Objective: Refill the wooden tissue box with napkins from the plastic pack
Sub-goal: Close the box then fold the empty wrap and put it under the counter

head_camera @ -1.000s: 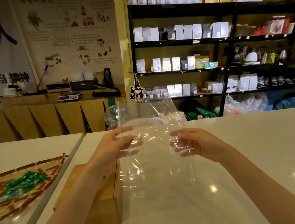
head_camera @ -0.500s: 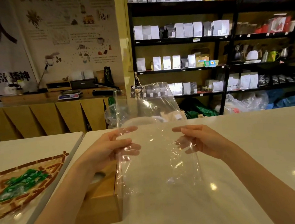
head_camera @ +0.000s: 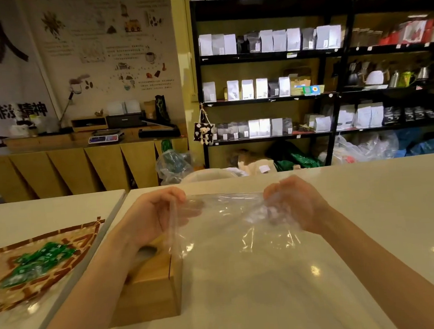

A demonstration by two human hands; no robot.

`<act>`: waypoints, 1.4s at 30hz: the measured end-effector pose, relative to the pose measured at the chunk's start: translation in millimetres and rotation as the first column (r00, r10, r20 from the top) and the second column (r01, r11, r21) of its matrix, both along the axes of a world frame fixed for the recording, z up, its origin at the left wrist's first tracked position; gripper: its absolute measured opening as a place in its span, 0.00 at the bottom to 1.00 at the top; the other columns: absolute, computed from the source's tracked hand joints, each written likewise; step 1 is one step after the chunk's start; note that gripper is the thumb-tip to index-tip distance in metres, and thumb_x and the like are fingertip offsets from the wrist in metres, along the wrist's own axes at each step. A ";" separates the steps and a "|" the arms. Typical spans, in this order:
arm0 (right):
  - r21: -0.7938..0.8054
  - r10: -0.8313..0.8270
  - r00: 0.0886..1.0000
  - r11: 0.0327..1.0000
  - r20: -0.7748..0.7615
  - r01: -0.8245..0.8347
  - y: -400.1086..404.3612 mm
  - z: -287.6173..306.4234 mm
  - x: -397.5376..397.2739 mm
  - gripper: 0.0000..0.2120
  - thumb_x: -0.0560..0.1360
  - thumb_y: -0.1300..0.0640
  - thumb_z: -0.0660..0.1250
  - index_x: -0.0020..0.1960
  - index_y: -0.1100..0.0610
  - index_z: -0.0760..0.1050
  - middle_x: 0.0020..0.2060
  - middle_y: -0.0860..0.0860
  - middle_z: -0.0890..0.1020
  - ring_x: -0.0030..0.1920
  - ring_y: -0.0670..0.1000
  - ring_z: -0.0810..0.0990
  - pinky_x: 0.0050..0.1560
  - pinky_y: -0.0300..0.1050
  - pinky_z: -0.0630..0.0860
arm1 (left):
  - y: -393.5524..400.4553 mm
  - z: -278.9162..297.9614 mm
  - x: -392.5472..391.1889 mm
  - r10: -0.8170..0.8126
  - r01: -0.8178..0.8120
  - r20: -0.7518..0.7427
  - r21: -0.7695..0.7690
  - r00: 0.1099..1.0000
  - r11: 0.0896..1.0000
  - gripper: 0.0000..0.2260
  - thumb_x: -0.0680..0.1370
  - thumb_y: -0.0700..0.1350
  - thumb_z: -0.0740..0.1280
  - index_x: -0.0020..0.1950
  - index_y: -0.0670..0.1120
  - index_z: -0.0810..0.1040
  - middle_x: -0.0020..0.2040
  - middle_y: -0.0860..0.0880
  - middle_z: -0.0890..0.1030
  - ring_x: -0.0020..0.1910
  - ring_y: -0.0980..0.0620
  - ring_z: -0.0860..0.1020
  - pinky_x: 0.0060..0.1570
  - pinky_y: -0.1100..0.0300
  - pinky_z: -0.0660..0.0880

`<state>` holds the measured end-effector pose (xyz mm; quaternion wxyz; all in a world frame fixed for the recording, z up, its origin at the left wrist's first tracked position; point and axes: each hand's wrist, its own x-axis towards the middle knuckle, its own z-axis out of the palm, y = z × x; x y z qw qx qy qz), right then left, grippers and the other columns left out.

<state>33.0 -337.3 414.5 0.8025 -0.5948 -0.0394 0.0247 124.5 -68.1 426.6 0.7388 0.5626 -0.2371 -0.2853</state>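
Plastic pack (head_camera: 225, 215) empty, pinched by left hand (head_camera: 155, 216) and right hand (head_camera: 292, 205); wooden tissue box (head_camera: 153, 288) at 7 o'clock on table (head_camera: 346, 232).

— Where does the one view sit?
— On the person's head, wide-angle, facing forward and down, close over the hands (head_camera: 289, 205) and counter (head_camera: 370, 217), with shelves (head_camera: 270, 100) beyond.
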 end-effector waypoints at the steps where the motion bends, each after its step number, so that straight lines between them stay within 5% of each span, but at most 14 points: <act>1: -0.068 -0.026 0.999 0.997 -0.025 0.024 -0.9 -0.1 1.2 0.18 0.75 0.53 0.56 0.35 0.59 0.79 0.30 0.53 0.81 0.30 0.53 0.80 0.30 0.42 0.78 | 0.2 -0.3 -2.0 0.000 -0.001 0.012 0.011 1.000 1.000 0.14 0.67 0.40 0.56 0.27 0.43 0.79 0.37 0.42 0.83 0.35 0.47 0.83 0.33 0.60 0.79; 4: -0.272 -0.080 0.996 0.959 0.025 0.084 -0.8 -2.9 1.6 0.02 0.72 0.61 0.65 0.45 0.58 0.76 0.36 0.54 0.81 0.34 0.53 0.83 0.30 0.44 0.79 | -0.8 1.8 -8.3 0.051 -0.066 0.139 0.103 0.989 0.993 0.17 0.72 0.43 0.55 0.34 0.43 0.82 0.40 0.44 0.85 0.40 0.44 0.83 0.42 0.54 0.78; 6: -0.293 -0.104 0.993 0.949 0.050 0.114 -2.4 -6.0 1.5 0.13 0.72 0.69 0.66 0.52 0.56 0.75 0.37 0.54 0.80 0.34 0.53 0.84 0.28 0.44 0.79 | -3.0 3.1 -15.3 0.087 -0.124 0.211 0.167 0.974 0.978 0.08 0.74 0.46 0.64 0.49 0.47 0.81 0.47 0.45 0.85 0.43 0.44 0.84 0.37 0.56 0.81; 10: -0.257 -0.208 0.972 0.939 0.105 0.229 1.1 -11.8 -0.7 0.29 0.70 0.73 0.66 0.65 0.50 0.69 0.43 0.56 0.81 0.36 0.55 0.84 0.32 0.48 0.82 | -7.8 -2.4 -33.9 0.172 -0.233 0.236 0.264 0.957 0.936 0.37 0.64 0.41 0.74 0.69 0.52 0.63 0.50 0.47 0.84 0.46 0.46 0.84 0.38 0.62 0.81; 13: -0.212 -0.288 0.949 0.927 0.126 0.309 7.7 -17.9 -3.9 0.30 0.70 0.72 0.67 0.68 0.53 0.66 0.45 0.58 0.81 0.34 0.53 0.84 0.32 0.47 0.81 | -12.4 -7.2 -53.0 0.215 -0.347 0.352 0.371 0.911 0.862 0.42 0.67 0.38 0.74 0.73 0.52 0.55 0.44 0.56 0.80 0.39 0.58 0.83 0.31 0.72 0.77; 15: -0.165 -0.330 0.935 0.923 0.128 0.348 13.8 -19.5 -7.4 0.29 0.70 0.70 0.68 0.68 0.56 0.66 0.45 0.57 0.83 0.33 0.51 0.84 0.32 0.44 0.81 | -13.5 -8.4 -64.2 0.295 -0.452 0.417 0.354 0.860 0.818 0.41 0.68 0.37 0.73 0.74 0.53 0.54 0.40 0.57 0.77 0.32 0.64 0.81 0.26 0.75 0.74; 19: -0.170 -0.309 0.948 0.933 0.078 0.318 29.5 -17.8 -27.3 0.18 0.71 0.65 0.68 0.61 0.58 0.73 0.40 0.55 0.85 0.37 0.51 0.84 0.35 0.43 0.80 | -2.9 -11.2 -82.7 0.404 -0.516 0.417 0.201 0.814 0.832 0.37 0.71 0.35 0.70 0.72 0.59 0.56 0.45 0.50 0.82 0.37 0.55 0.83 0.31 0.69 0.78; 21: -0.218 -0.235 0.971 0.947 0.039 0.238 38.5 -19.1 -43.7 0.16 0.72 0.65 0.67 0.59 0.59 0.74 0.44 0.59 0.85 0.40 0.53 0.85 0.38 0.48 0.82 | 8.1 -13.7 -91.1 0.413 -0.514 0.418 0.164 0.809 0.842 0.32 0.72 0.35 0.69 0.69 0.58 0.61 0.49 0.47 0.83 0.37 0.54 0.84 0.33 0.66 0.79; 24: -0.263 -0.220 0.975 0.940 0.025 0.219 55.3 -22.8 -72.9 0.15 0.71 0.67 0.68 0.55 0.56 0.75 0.37 0.53 0.86 0.34 0.49 0.84 0.31 0.43 0.80 | 27.5 -20.4 -108.9 0.407 -0.480 0.402 0.096 0.820 0.872 0.24 0.72 0.34 0.68 0.64 0.52 0.69 0.51 0.43 0.83 0.36 0.55 0.83 0.33 0.65 0.79; 28: -0.214 -0.250 0.967 0.943 0.051 0.255 84.5 -37.0 -118.2 0.15 0.70 0.69 0.67 0.53 0.54 0.76 0.34 0.51 0.86 0.31 0.47 0.84 0.25 0.38 0.77 | 60.8 -41.7 -139.4 0.390 -0.439 0.384 0.043 0.837 0.898 0.32 0.70 0.33 0.69 0.69 0.56 0.64 0.50 0.49 0.83 0.43 0.51 0.84 0.38 0.60 0.81; 30: -0.199 -0.258 0.966 0.945 0.031 0.259 101.7 -52.4 -143.4 0.14 0.70 0.69 0.68 0.51 0.54 0.77 0.34 0.52 0.86 0.31 0.46 0.83 0.25 0.37 0.77 | 79.7 -56.9 -159.8 0.363 -0.410 0.403 0.035 0.840 0.911 0.35 0.69 0.32 0.69 0.70 0.56 0.62 0.57 0.46 0.80 0.47 0.45 0.83 0.39 0.58 0.81; 33: -0.193 -0.278 0.958 0.946 -0.070 0.260 126.4 -82.0 -183.6 0.11 0.70 0.69 0.67 0.48 0.57 0.78 0.32 0.50 0.86 0.30 0.45 0.83 0.28 0.36 0.79 | 103.2 -83.9 -199.2 0.350 -0.401 0.418 0.037 0.838 0.915 0.27 0.70 0.33 0.69 0.62 0.57 0.68 0.57 0.47 0.78 0.42 0.48 0.83 0.38 0.60 0.81; 38: -0.290 -0.267 0.929 0.938 -0.256 0.190 145.3 -133.8 -233.6 0.09 0.69 0.67 0.69 0.45 0.56 0.80 0.35 0.50 0.84 0.34 0.47 0.82 0.35 0.39 0.80 | 130.9 -146.3 -248.9 0.227 -0.287 0.291 0.182 0.929 0.940 0.12 0.70 0.33 0.69 0.34 0.50 0.80 0.40 0.56 0.85 0.36 0.58 0.81 0.37 0.66 0.78; 42: -0.421 -0.393 0.835 0.880 -0.385 0.219 164.4 -194.0 -244.9 0.06 0.69 0.64 0.71 0.44 0.55 0.80 0.34 0.51 0.84 0.34 0.47 0.82 0.37 0.42 0.79 | 142.4 -215.1 -258.7 0.171 -0.235 0.189 0.401 0.967 0.885 0.11 0.73 0.34 0.68 0.40 0.50 0.81 0.34 0.54 0.83 0.34 0.55 0.79 0.36 0.65 0.76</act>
